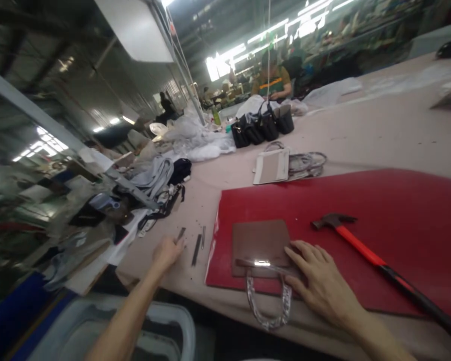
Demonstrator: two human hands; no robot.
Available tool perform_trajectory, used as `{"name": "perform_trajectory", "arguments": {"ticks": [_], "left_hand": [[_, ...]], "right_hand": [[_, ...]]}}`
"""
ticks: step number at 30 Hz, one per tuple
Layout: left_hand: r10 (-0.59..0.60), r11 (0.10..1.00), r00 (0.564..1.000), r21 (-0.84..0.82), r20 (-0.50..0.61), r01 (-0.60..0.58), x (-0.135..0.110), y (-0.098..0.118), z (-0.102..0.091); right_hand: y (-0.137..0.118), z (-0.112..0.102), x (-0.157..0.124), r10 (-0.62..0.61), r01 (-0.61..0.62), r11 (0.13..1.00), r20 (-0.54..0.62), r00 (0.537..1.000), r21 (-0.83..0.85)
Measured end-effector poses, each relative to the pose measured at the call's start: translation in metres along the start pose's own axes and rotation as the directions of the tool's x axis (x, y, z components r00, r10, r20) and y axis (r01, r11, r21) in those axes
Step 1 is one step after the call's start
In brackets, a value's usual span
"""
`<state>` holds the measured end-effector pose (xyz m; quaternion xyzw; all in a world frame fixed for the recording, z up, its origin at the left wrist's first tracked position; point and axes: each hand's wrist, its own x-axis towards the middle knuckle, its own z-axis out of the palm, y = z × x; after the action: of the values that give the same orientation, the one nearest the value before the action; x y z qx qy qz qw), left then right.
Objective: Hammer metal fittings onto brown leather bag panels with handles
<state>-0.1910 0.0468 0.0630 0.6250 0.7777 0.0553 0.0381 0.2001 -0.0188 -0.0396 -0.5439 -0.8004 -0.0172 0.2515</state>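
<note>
A brown leather bag panel (260,241) lies on a red mat (379,210), with a plastic-wrapped handle (268,306) hanging over the table's near edge. My right hand (319,281) lies flat on the panel's right lower corner, fingers stretched out. My left hand (168,252) reaches to the left of the mat and pinches a small dark metal piece (181,233). Two thin dark metal strips (198,247) lie just right of that hand on the table.
A hammer (364,250) with a red and black handle rests on the mat's right part. Farther back are a beige bag panel (272,166), loose straps (308,163), several black bags (263,128) and a seated person (273,82). Fabric heaps (150,180) crowd the left.
</note>
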Motion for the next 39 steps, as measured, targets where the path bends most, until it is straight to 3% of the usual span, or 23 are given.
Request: {"name": "perform_trajectory", "arguments": {"ticks": [3, 6, 10, 14, 20, 24, 28, 33, 39], "left_hand": [[0.022, 0.999, 0.998, -0.022, -0.064, -0.024, -0.002, 0.012, 0.024], [0.203, 0.963, 0.978, -0.169, -0.047, -0.208, -0.023, 0.044, 0.049], [0.370, 0.893, 0.925, -0.243, -0.084, -0.379, -0.059, 0.085, 0.067], [0.535, 0.819, 0.840, -0.188, -0.090, -0.542, -0.072, 0.100, 0.070], [0.775, 0.632, 0.629, -0.081, 0.063, -0.771, -0.056, 0.103, 0.062], [0.847, 0.512, 0.511, 0.034, 0.144, -0.858, -0.053, 0.105, 0.055], [0.860, 0.485, 0.487, 0.052, 0.155, -0.873, -0.054, 0.095, 0.059], [0.895, 0.439, 0.446, -0.147, -0.019, -0.886, -0.047, 0.068, 0.080], [0.868, 0.405, 0.457, -0.256, -0.193, -0.878, -0.047, 0.058, 0.094]], "right_hand": [[-0.004, -0.007, 0.002, 0.000, -0.001, 1.000, 0.044, 0.999, 0.025], [-0.004, -0.009, 0.001, 0.000, -0.003, 0.999, 0.076, 0.997, 0.034], [-0.004, -0.009, 0.001, -0.012, 0.008, 0.999, 0.092, 0.996, 0.044], [0.001, -0.005, 0.001, -0.040, 0.035, 0.997, 0.070, 0.997, 0.066], [0.006, -0.004, 0.007, -0.111, 0.105, 0.988, 0.051, 0.992, 0.117], [-0.006, -0.013, 0.022, -0.169, 0.153, 0.982, 0.149, 0.974, 0.111], [-0.015, -0.017, 0.034, -0.205, 0.191, 0.978, 0.219, 0.954, 0.082], [-0.017, -0.015, 0.036, -0.344, 0.357, 0.934, 0.284, 0.895, 0.007], [-0.019, -0.015, 0.034, -0.388, 0.423, 0.906, 0.340, 0.857, -0.032]]}}
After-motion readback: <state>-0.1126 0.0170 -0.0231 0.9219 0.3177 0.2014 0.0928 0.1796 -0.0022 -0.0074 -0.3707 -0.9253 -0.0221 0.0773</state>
